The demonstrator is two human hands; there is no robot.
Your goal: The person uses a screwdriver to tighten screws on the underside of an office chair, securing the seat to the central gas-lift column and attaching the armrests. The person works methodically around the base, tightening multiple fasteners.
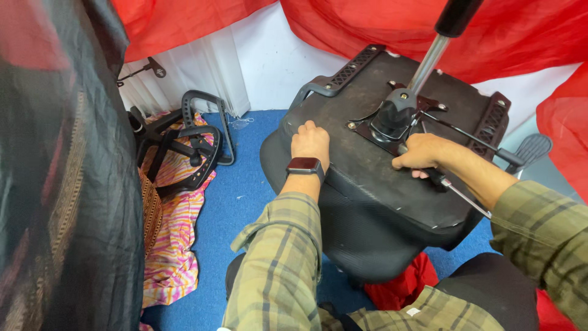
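Far left: dark cloth with a woven stripe [67, 184] filled that edge, blurred. Next to it, loose black chair armrests [196, 144] lay on a pink striped cloth [174, 245] over the blue carpet [239, 190]. White wall [269, 55] behind, red fabric [184, 21] draped across the top.

Centre: chair seat [367, 184] was upside down, underside facing me, resting above the carpet with a red cloth [401, 288] under its near edge. Black armrest brackets were bolted at the far-left and right edges of the underside.

My left hand [310, 142] sat on the seat's left underside, fingers curled down against the surface, knuckles up, holding nothing that I could see. Dark watch [305, 165] on that wrist, plaid sleeve behind it.

Right of that: metal mounting plate [395, 122] in the middle of the underside, with the gas cylinder [429, 58] rising from it, tilted up to the right, black cap at top.

My right hand [422, 153] was just beside the plate, fingers wrapped tight around a thin metal tool [465, 196] whose shaft ran back toward my forearm. Tip hidden under the hand, couldn't tell what it touched.

Far right: adjustment lever with a grey paddle [531, 149] stuck out past the seat edge.
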